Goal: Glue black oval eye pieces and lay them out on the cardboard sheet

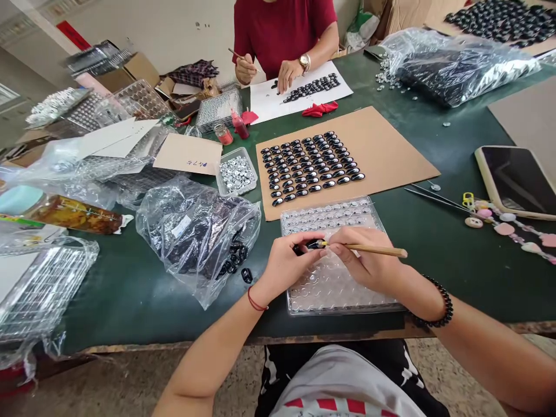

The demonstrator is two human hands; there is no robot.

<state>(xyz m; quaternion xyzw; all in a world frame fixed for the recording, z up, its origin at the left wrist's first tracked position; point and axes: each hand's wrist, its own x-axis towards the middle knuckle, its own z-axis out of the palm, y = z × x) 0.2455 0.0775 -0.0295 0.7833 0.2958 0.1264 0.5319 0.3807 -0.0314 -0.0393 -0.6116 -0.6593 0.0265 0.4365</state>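
Observation:
My left hand (286,263) pinches a small black oval bead (299,249) over a clear plastic tray (334,289) of round cells. My right hand (362,260) grips a thin wooden brush (377,249), its tip touching the bead. Both hands hover above the tray's middle. Beyond the tray lies a brown cardboard sheet (391,145) with several rows of glossy black painted beads (310,165). A clear plastic bag (195,231) of black beads lies to the left of my left hand, with a few loose beads (247,275) spilled beside it.
Across the green table (456,255) another person in a red shirt (282,29) works beads on white paper (299,92). A small box of silvery pieces (237,171), red paint bottles (238,124), a phone (516,179), tweezers (438,198), stacked trays and bags (456,63) surround the work area.

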